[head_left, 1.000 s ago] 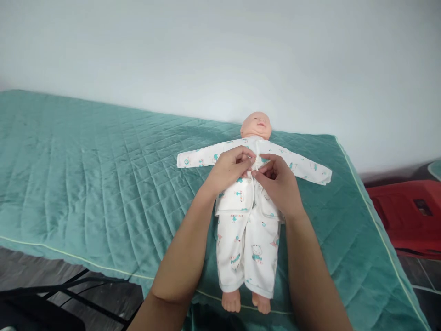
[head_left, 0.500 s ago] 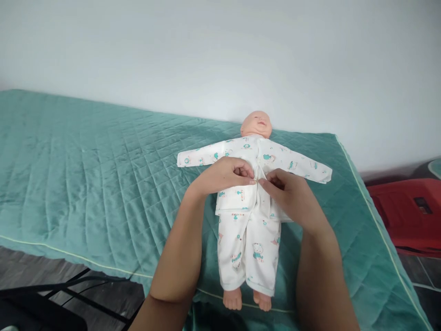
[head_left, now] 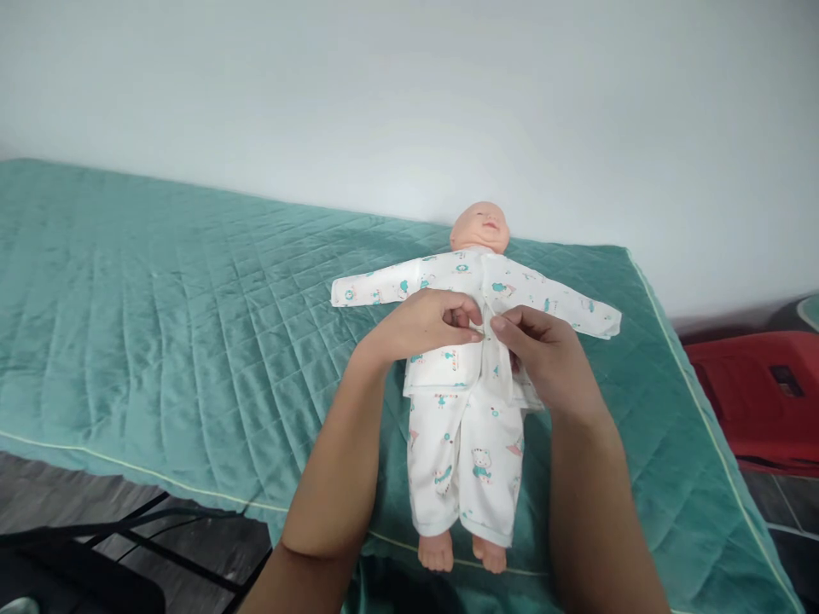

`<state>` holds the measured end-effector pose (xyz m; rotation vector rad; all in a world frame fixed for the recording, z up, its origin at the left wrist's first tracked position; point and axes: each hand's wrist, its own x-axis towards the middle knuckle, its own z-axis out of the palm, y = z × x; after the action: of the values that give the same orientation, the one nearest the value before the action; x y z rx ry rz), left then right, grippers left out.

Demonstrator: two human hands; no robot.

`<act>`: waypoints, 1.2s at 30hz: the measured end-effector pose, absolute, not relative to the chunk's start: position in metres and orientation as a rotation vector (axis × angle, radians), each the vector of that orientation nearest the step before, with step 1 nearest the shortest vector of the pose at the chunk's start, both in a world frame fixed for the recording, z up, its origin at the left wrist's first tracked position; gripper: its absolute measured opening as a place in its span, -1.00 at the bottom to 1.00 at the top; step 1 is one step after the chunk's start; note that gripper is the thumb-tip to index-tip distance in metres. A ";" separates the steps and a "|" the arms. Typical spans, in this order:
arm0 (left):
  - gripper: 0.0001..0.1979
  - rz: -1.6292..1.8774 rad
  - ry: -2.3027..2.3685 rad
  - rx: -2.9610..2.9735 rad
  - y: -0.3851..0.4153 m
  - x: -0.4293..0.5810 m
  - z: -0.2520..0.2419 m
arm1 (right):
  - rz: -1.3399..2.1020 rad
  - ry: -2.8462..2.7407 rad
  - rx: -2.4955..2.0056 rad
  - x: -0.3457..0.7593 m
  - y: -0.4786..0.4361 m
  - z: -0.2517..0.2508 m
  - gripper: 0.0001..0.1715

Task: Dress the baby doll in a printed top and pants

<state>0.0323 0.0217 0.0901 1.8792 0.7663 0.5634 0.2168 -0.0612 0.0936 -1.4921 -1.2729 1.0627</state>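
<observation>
A baby doll (head_left: 481,226) lies on its back in a white printed shirt (head_left: 441,367) and matching pants (head_left: 490,465). Both sleeves stretch out to the sides. At the middle of the shirt front, my left hand (head_left: 432,326) has its fingers curled, with the thumb tip at the front edge, closed on the cloth there. Just across from it, my right hand (head_left: 543,345) pinches the other front edge between thumb and forefinger. Small fasteners seem to run down the opening, too small to make out. My fingers hide part of the chest.
A green quilted cover (head_left: 192,341) spreads under the doll and over the table, up against a white wall (head_left: 384,102). Red plastic chairs or seats (head_left: 761,384) stand at the right. Black metal bars (head_left: 179,558) show at the lower left.
My right hand has moved slightly up and away from the left, leaving a small gap between the fingertips. The view has shifted a little; the doll lies as before.
</observation>
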 end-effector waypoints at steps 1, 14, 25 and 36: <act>-0.91 0.559 0.767 1.895 0.021 0.032 0.091 | 1.070 -1.270 -1.475 0.215 -0.061 0.093 -0.53; -0.86 0.467 0.582 1.659 0.025 0.026 0.084 | 1.186 -1.297 -1.415 0.217 -0.055 0.085 -0.57; -0.89 0.510 0.508 1.533 0.024 0.029 0.083 | 1.211 -1.275 -1.418 0.216 -0.054 0.084 -0.53; -0.82 0.470 0.573 1.573 0.025 0.029 0.085 | 1.272 -1.177 -1.324 0.215 -0.054 0.084 -0.59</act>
<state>0.0291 0.0254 0.0853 1.5731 0.5729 0.4698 0.2153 -0.0540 0.0842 -1.3236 -1.1770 1.2719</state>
